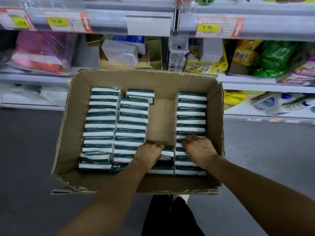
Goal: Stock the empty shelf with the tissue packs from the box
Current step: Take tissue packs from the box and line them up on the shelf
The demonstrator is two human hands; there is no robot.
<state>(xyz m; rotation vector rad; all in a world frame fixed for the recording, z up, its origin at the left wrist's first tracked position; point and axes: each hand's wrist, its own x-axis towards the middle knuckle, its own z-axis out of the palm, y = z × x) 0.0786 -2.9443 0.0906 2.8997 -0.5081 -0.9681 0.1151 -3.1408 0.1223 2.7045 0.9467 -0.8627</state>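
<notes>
An open cardboard box (71, 116) stands on the floor in front of the shelves. Several rows of green-and-white tissue packs (100, 125) stand on edge inside it. The third row has a bare gap (161, 120) showing the box bottom. My left hand (148, 154) reaches into the near end of that gap, fingers curled over the packs (167, 152) there. My right hand (199, 149) lies on the right-hand row of packs (190, 113), fingers curled down round their tops. The shelf (34, 77) behind the box holds other goods.
A small cardboard tray (122, 63) with grey and blue packs sits on the shelf just behind the box. Yellow and green bags (271, 58) fill the shelf at right, white bottles (279, 103) the lower one. Pink bags (42, 50) lie at left. My dark trouser legs (170, 217) are below the box.
</notes>
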